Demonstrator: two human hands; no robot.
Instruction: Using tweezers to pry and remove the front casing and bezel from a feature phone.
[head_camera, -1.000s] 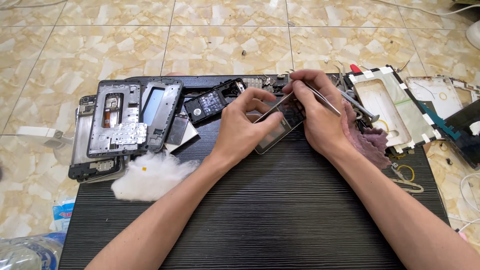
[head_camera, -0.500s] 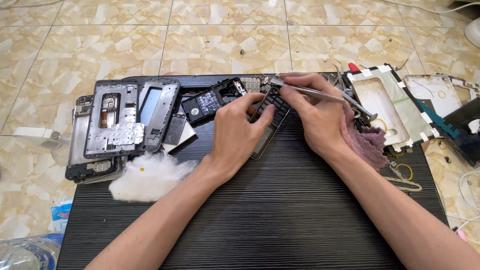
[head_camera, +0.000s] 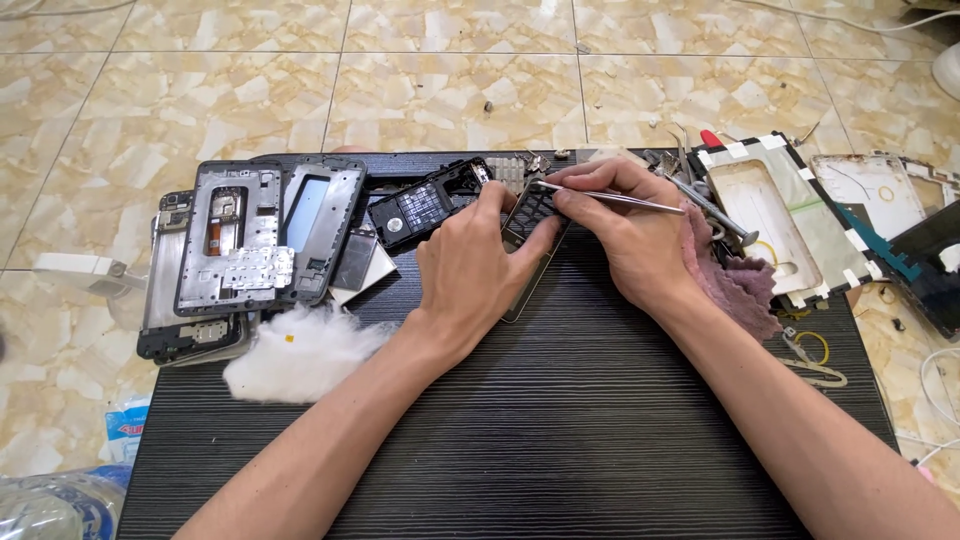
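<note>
My left hand grips a small dark keypad phone body, holding it tilted on edge over the black ridged board. My right hand pinches thin metal tweezers, whose tips touch the top of the phone body near my left fingers. Both hands meet at the far middle of the board. The lower part of the phone is hidden behind my left hand.
Grey phone frames and a black circuit part lie at the left, a white cotton wad in front of them. A purple cloth, taped back covers and loose tools sit at the right. Tiled floor surrounds the board.
My left hand has turned the phone body more upright, and my right hand has brought the tweezers' tips down onto its top edge. The other parts have not moved.
</note>
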